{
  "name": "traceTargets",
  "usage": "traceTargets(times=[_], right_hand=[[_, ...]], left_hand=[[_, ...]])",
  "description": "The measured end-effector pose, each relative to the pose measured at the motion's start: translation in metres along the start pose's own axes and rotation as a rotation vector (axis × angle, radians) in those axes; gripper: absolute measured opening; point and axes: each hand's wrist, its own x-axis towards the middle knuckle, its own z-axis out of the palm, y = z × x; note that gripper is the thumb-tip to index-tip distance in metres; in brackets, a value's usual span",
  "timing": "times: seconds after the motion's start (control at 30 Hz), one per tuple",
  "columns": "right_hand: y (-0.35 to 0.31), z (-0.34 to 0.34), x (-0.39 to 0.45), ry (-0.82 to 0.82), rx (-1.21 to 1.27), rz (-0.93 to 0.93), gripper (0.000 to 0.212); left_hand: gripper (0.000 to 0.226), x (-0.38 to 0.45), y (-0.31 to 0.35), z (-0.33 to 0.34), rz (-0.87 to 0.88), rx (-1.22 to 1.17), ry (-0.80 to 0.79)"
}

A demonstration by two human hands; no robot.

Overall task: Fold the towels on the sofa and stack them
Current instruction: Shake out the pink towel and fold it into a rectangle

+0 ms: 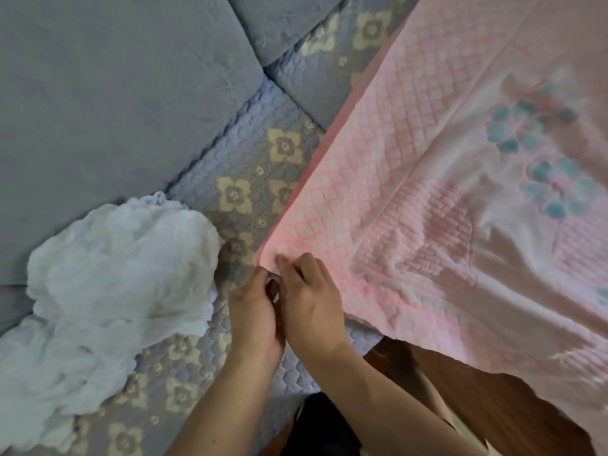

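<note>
A large pink towel (444, 179) with a diamond weave and teal flowers spreads over the right half of the view, lifted off the sofa, its lower edge hanging past the seat front. My left hand (255, 307) and my right hand (312, 297) meet at its near left corner, both pinching the cloth there. A crumpled white towel (115, 278) lies in a heap on the seat to the left of my hands.
The sofa seat (237, 199) wears a quilted blue-grey cover with cream flowers. Plain grey back cushions (115, 93) fill the upper left. Brown floor (477, 406) shows under the pink towel at the lower right.
</note>
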Motion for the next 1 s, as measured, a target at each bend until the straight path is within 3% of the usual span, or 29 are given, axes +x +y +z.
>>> traceTargets(times=[0.13, 0.3, 0.4, 0.47, 0.53, 0.63, 0.7, 0.77, 0.87, 0.93, 1.0], right_hand=[[0.003, 0.001, 0.0, 0.019, -0.046, -0.055, 0.037], [-0.004, -0.003, 0.0, -0.125, -0.088, -0.121, 0.028], [-0.002, -0.024, -0.005, -0.122, 0.146, -0.141, 0.04], [0.012, -0.049, -0.025, -0.11, 0.289, -0.072, 0.047], [0.032, -0.075, -0.051, -0.093, 0.337, 0.239, 0.037], [0.083, -0.108, -0.094, -0.029, 0.397, 0.928, 0.018], [0.124, -0.124, -0.12, 0.133, 0.532, 1.351, 0.029], [0.16, -0.134, -0.141, 0.378, 0.942, 1.687, 0.048], [0.2, -0.134, -0.159, 0.748, 1.67, 1.777, 0.062], [0.214, -0.132, -0.165, 0.824, 1.808, 1.756, 0.05], [0.217, -0.125, -0.173, 0.795, 1.765, 1.75, 0.021]], left_hand=[[0.021, -0.016, 0.001, 0.006, 0.05, 0.083, 0.069], [0.03, -0.036, 0.017, 0.012, 0.163, 0.217, 0.006], [0.025, -0.033, 0.03, 0.017, 0.231, 0.224, 0.115], [0.023, -0.044, 0.036, 0.029, 0.25, 0.217, 0.084], [0.016, -0.064, 0.045, 0.045, 0.261, 0.206, 0.02], [0.008, -0.091, 0.063, 0.063, 0.275, 0.162, -0.003], [0.01, -0.098, 0.076, 0.066, 0.281, 0.106, 0.019], [0.011, -0.099, 0.085, 0.064, 0.299, 0.086, 0.039], [0.025, -0.089, 0.092, 0.053, 0.299, 0.133, 0.045], [0.031, -0.081, 0.093, 0.044, 0.306, 0.174, 0.044], [0.03, -0.071, 0.094, 0.034, 0.308, 0.222, 0.037]])
